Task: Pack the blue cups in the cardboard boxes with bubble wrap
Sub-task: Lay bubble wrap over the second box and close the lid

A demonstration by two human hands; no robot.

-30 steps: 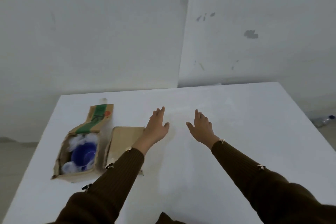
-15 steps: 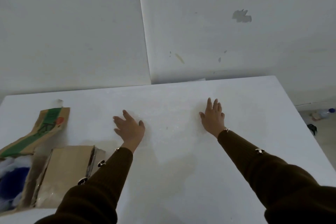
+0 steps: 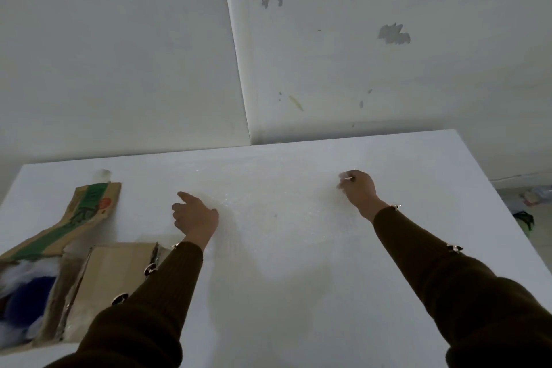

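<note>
At two o'clock the right hand pinched the bubble wrap, likely to lift it; at ten the left hand curled, grip unclear.

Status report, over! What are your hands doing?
Right hand pinching bubble wrap corner. Left hand curled on wrap, grip unclear. Blue cup in open box, left. Nothing on the wrap.

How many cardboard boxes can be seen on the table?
2. The open box with a blue cup stands at the left edge; the closed box lies beside it, partly behind the left sleeve.
</note>
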